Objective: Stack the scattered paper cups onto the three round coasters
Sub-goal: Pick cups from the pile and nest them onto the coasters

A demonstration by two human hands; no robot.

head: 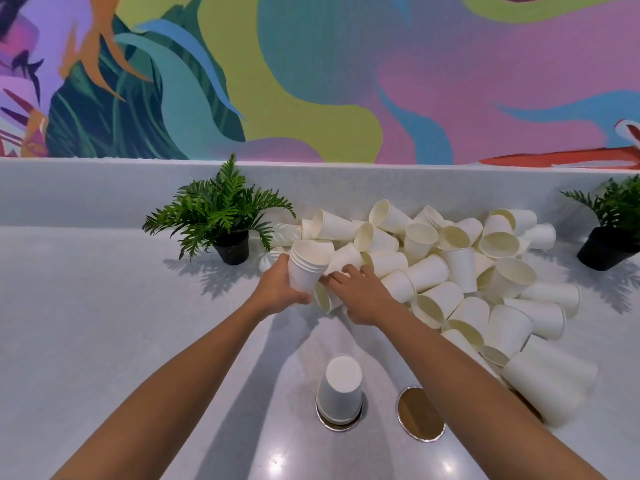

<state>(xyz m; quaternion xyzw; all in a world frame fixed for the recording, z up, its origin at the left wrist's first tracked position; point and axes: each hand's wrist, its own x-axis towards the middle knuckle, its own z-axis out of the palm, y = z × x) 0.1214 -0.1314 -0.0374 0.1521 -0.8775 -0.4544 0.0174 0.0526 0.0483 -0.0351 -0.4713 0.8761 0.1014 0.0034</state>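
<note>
Several white paper cups (450,258) lie in a loose pile across the counter's middle and right. My left hand (278,287) grips a nested stack of cups (306,266), mouths up, at the pile's left edge. My right hand (360,294) rests on the pile just right of that stack, fingers on a lying cup (323,299); whether it grips the cup is unclear. Near me, upside-down cups (341,389) stand on a round coaster (337,424). A second coaster (417,415) with a brown top lies bare to its right. A third coaster is mostly hidden behind my right forearm and cups.
A potted fern (221,216) stands left of the pile, close to my left hand. Another potted plant (611,230) stands at the far right. A raised ledge (104,188) and a colourful mural wall run behind the grey counter (104,341).
</note>
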